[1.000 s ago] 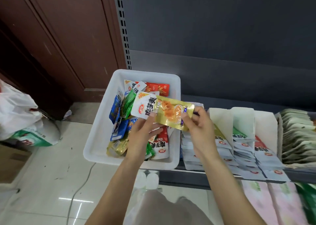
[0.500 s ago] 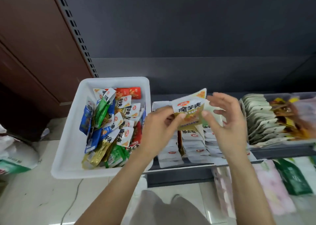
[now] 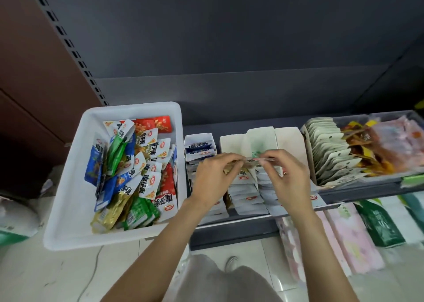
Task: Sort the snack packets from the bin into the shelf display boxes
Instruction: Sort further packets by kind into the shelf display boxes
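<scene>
A white bin [image 3: 75, 168] on the left end of the shelf holds several snack packets [image 3: 142, 164] in blue, green, gold and red. My left hand [image 3: 213, 177] and my right hand [image 3: 286, 175] pinch the two ends of a gold snack packet [image 3: 249, 161], seen edge-on, above the display boxes. Those white display boxes [image 3: 261, 138] stand to the right of the bin, with rows of packets standing in them, white tops up.
A grey tray [image 3: 344, 154] of white-backed and orange packets sits at the right on the dark shelf [image 3: 229, 230]. Pink and green packs [image 3: 353, 230] lie on the lower level. The shelf back panel [image 3: 229, 49] rises behind. A white bag [image 3: 16, 219] lies on the floor at left.
Both hands carried the gold packet from over the bin to the right, above the display boxes, and lowered it. It has turned from face-up to edge-on. My view shifted right.
</scene>
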Demonstrator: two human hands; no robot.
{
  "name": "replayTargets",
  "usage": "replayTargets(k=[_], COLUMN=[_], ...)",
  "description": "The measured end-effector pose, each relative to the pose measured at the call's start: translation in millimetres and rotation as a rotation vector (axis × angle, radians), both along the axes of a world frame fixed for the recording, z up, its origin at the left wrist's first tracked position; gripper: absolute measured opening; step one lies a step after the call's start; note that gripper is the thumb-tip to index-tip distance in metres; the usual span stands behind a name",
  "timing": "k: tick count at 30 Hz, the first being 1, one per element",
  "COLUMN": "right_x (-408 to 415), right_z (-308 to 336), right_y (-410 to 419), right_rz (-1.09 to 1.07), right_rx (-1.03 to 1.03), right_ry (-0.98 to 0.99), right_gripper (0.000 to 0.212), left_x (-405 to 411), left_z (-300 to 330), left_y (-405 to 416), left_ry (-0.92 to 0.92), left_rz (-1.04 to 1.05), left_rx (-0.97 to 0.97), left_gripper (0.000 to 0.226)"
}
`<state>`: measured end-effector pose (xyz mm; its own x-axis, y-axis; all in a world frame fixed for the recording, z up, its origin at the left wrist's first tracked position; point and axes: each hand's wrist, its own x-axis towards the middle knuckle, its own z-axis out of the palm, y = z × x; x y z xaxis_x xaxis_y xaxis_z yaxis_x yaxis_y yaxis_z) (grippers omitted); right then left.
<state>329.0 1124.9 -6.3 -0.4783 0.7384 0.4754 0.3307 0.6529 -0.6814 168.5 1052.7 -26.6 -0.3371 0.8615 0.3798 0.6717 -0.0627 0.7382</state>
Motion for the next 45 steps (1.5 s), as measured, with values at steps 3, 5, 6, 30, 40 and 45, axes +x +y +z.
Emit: replayTargets(k=[3,5,6,30,40,45], right_x=[1.7,-0.2,-1.2,-223.7,-217.2,-164.9], right_z=[4.0,0.1,-5.4,-35.0,-22.5,37.0], right_y=[-1.2,-0.8,0.1,-84.6,-91.2,-73.7], right_rz=[-0.031,0.018,0.035,0.419,0.176,0.166], right_rx=[0.031,0.043,0.067,0.04,-0.109,0.05], right_ry=[-0.004,-0.036,-0.078,-0.704,-0.736,-0.518], right_gripper=[0.01,0.012,0.012,0.035,0.029,0.021], left_x=[2.5,-0.5,-3.0,-152.8,-157.4,-143.7], left_z=[3.8,2.3,0.4,-41.0,-41.3,-21.6], left_y=[-0.9,-0.5,-1.5,-147.9,-149.7,-149.0], left_ry=[0.042,0.095,0.124,0.1,0.088,-0.241], left_rz=[0.012,0.038,0.04,0.493,0.483,0.393], left_rx=[0.012,-0.005,-0.017,-0.809,-0.694,-0.16], left_gripper=[0.016,0.016,0.016,0.052,0.047,0.045])
